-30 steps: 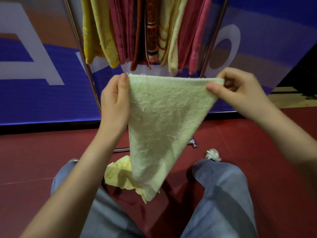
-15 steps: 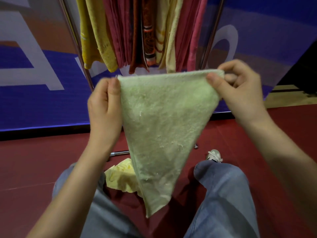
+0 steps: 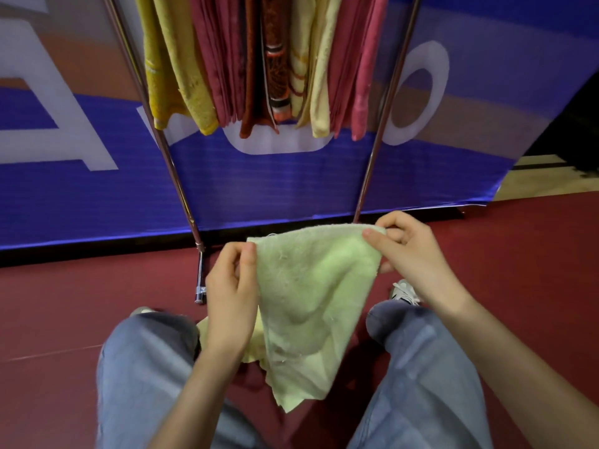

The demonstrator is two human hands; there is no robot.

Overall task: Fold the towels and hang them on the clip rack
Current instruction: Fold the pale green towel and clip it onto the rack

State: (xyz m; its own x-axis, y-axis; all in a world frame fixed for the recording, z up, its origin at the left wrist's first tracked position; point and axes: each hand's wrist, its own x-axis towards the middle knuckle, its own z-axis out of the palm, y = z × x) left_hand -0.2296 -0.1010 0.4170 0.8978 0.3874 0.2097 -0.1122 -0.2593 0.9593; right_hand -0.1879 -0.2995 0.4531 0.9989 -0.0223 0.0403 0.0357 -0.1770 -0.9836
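Folding step: left hand (image 3: 231, 296) and right hand (image 3: 410, 251) each pinch a top corner of the green towel (image 3: 308, 303); next, probably lift it to the clip rack (image 3: 175, 176)

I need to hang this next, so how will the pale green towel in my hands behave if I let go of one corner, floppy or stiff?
Probably floppy: the green towel sags and creases between the left hand and right hand, its tip dangling. Likely light, since two fingertip pinches hold it. Its fuzzy pile probably resists slipping.
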